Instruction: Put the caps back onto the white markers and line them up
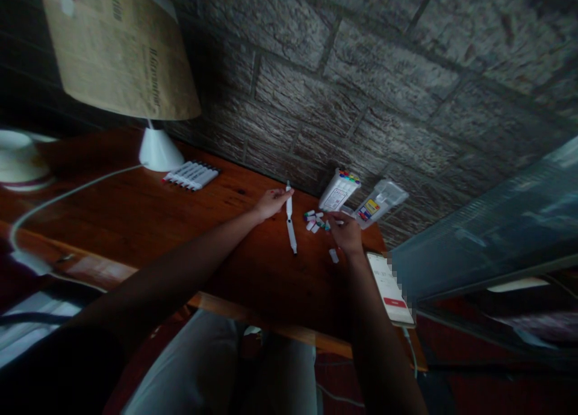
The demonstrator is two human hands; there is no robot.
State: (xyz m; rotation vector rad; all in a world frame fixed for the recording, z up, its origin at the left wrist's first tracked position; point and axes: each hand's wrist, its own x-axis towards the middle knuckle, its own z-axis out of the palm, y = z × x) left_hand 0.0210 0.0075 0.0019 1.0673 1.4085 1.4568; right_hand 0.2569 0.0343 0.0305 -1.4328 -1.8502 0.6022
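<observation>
My left hand (271, 203) pinches a white marker (289, 201) and holds it upright over the wooden desk (180, 222). A second white marker (292, 236) lies on the desk just below it. My right hand (345, 231) reaches into a small heap of loose coloured marker caps (315, 220), fingers curled on one that I cannot make out. One more cap (333, 256) lies apart by my right wrist. Behind the caps stand a white marker case with coloured tips (339, 189) and a clear case (380, 203), both against the brick wall.
A row of several white markers (191, 175) lies near the white lamp base (158, 151), under a paper lampshade (117, 47). A phone (391, 288) with a lit screen rests at the desk's right edge. A white cable (58, 199) crosses the left side.
</observation>
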